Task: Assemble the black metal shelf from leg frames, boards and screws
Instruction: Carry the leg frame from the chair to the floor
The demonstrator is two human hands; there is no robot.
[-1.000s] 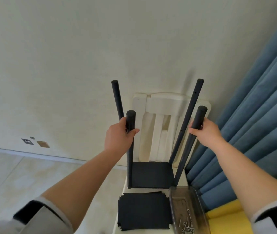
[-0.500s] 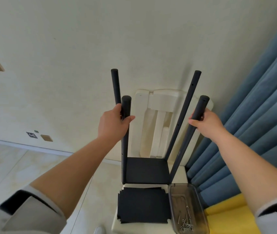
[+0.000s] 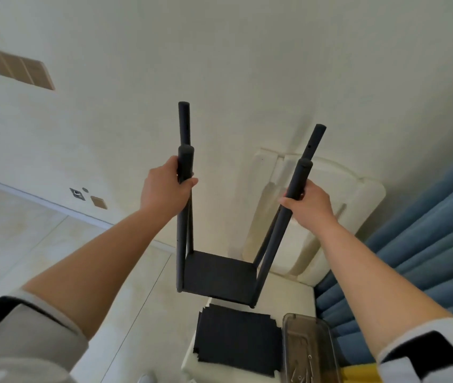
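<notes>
Now the shelf frame hangs above the cream chair, lifted off the seat it stood on a second ago and tilted left. My left hand is curled round the near left leg just under its cap; my right hand wraps the near right leg the same way. One board is fixed between the four legs at the bottom. Below it, the stack of loose boards lies at the seat's front edge, with the clear screw tray touching its right side. Open floor spreads to the left; the blue curtain crowds the chair's right edge, and the wall is close behind. I can read no writing; the tray's contents are probably screws, too blurred to be sure.
</notes>
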